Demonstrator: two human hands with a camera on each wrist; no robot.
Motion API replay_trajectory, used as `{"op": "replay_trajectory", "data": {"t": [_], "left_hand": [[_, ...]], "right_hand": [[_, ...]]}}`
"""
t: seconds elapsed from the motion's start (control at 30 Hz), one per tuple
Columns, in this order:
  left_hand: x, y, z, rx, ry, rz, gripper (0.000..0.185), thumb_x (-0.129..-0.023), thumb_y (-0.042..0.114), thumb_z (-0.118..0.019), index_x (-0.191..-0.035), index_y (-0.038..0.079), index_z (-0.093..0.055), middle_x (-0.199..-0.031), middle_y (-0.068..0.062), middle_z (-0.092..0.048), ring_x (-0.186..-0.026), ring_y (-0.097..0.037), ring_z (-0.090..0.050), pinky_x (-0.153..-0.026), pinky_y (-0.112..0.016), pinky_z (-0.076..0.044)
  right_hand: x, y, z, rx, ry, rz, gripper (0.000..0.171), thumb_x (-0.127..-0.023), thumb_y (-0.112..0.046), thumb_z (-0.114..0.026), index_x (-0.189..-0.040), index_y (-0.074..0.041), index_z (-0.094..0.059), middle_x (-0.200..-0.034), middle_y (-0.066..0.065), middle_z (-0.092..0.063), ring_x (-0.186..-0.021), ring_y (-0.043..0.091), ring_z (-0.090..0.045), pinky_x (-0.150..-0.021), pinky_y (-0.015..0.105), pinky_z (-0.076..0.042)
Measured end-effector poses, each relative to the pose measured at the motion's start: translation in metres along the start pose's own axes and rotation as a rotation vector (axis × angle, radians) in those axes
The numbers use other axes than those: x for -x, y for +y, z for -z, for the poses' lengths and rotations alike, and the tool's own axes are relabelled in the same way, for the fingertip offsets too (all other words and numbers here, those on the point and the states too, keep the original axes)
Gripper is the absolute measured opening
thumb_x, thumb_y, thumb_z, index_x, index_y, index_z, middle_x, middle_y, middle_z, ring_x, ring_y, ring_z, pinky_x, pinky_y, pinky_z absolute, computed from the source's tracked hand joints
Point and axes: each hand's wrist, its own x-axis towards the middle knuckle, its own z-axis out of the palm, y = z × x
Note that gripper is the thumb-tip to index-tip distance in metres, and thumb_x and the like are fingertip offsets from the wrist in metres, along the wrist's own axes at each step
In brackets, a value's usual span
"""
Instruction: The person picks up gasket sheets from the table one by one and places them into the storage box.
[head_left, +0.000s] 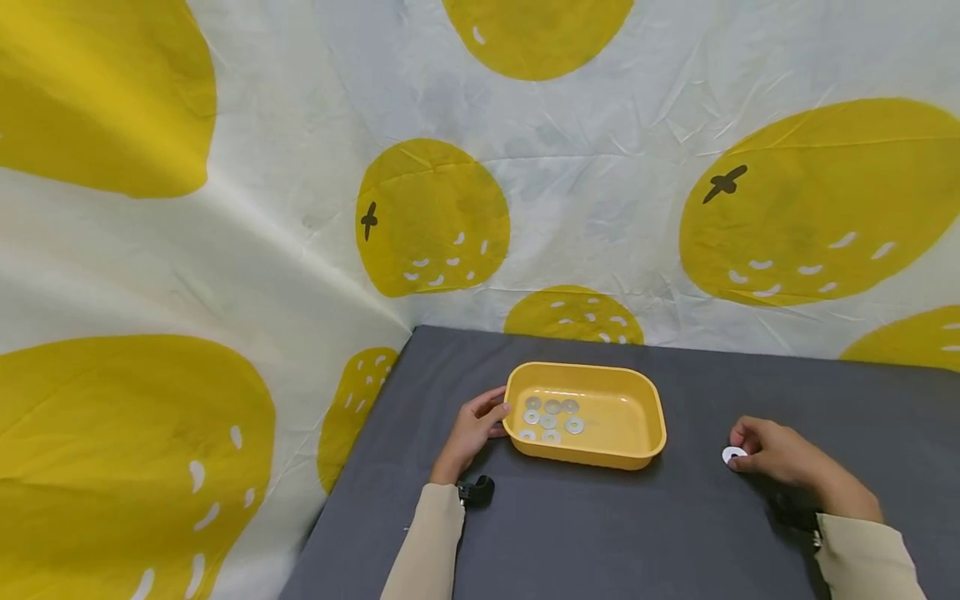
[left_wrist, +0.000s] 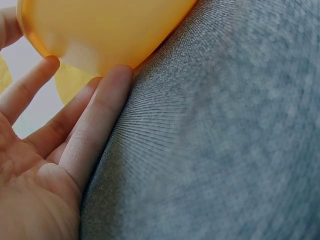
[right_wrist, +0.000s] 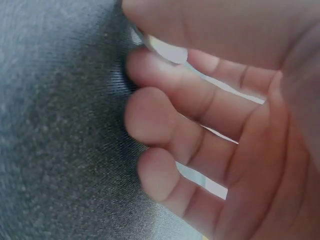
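The right hand [head_left: 780, 457] is pinching a washer [head_left: 732, 454] on the bench [head_left: 600, 533], well right of the yellow tray [head_left: 637, 454] (left hand [head_left: 476, 427] is steadying it, fingers straight).

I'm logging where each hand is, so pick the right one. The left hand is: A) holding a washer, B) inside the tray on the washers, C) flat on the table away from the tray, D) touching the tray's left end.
D: the left hand rests against the left end of the tray, its fingers touching the outer wall, while the washers lie untouched inside.
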Motion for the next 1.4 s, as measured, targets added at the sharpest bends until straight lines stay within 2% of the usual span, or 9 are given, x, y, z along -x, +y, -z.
{"op": "replay_trajectory", "data": {"t": [0.17,0.3,0.43,0.73,1.03,1.4], "left_hand": [[0.001,-0.001,0.002,-0.01,-0.008,-0.002,0.049,-0.101,0.032,-0.067,-0.147,0.02,-0.057,-0.133,-0.02,-0.065,-0.112,-0.03,-0.07,-0.086,-0.037,-0.064],[0.002,0.0,0.002,-0.013,-0.004,0.001,0.049,-0.101,0.032,-0.067,-0.147,0.021,-0.057,-0.133,-0.019,-0.065,-0.111,-0.028,-0.07,-0.086,-0.037,-0.064],[0.004,0.001,0.002,-0.006,0.005,0.011,0.048,-0.101,0.03,-0.068,-0.146,0.021,-0.058,-0.132,-0.019,-0.065,-0.109,-0.026,-0.071,-0.086,-0.036,-0.064],[0.005,0.0,0.002,0.0,0.014,0.024,0.048,-0.099,0.032,-0.069,-0.146,0.021,-0.059,-0.134,-0.017,-0.065,-0.111,-0.026,-0.071,-0.087,-0.036,-0.064],[0.004,-0.003,0.002,0.017,0.006,0.02,0.05,-0.1,0.03,-0.068,-0.147,0.017,-0.057,-0.136,-0.02,-0.063,-0.11,-0.026,-0.071,-0.087,-0.036,-0.064],[0.0,-0.001,0.001,0.01,0.004,0.028,0.051,-0.1,0.033,-0.069,-0.147,0.02,-0.057,-0.137,-0.016,-0.064,-0.111,-0.025,-0.071,-0.088,-0.035,-0.064]], "right_hand": [[0.0,0.0,0.001,-0.112,-0.102,0.011,0.022,-0.093,-0.011,-0.074,-0.106,0.002,-0.062,-0.066,-0.004,-0.055,-0.056,0.004,-0.049,-0.052,0.024,-0.043],[0.0,-0.001,-0.001,-0.14,-0.115,0.022,0.021,-0.096,-0.012,-0.07,-0.109,0.004,-0.066,-0.066,-0.004,-0.058,-0.056,0.004,-0.051,-0.052,0.024,-0.044],[-0.001,-0.003,-0.002,-0.135,-0.077,-0.006,0.024,-0.096,-0.013,-0.07,-0.113,0.004,-0.068,-0.069,-0.002,-0.061,-0.059,0.004,-0.053,-0.054,0.024,-0.045],[-0.004,-0.005,-0.004,-0.191,-0.006,-0.045,0.039,-0.09,-0.007,-0.076,-0.122,0.009,-0.061,-0.083,0.006,-0.067,-0.067,0.004,-0.055,-0.058,0.023,-0.048],[-0.007,-0.008,-0.007,-0.208,0.064,-0.007,0.042,-0.086,0.001,-0.077,-0.122,0.01,-0.057,-0.091,0.008,-0.072,-0.073,0.002,-0.056,-0.061,0.022,-0.048],[-0.01,-0.018,-0.005,-0.167,0.138,-0.054,0.044,-0.087,-0.01,-0.081,-0.121,0.006,-0.057,-0.091,0.007,-0.069,-0.073,0.004,-0.054,-0.061,0.022,-0.046]]}}
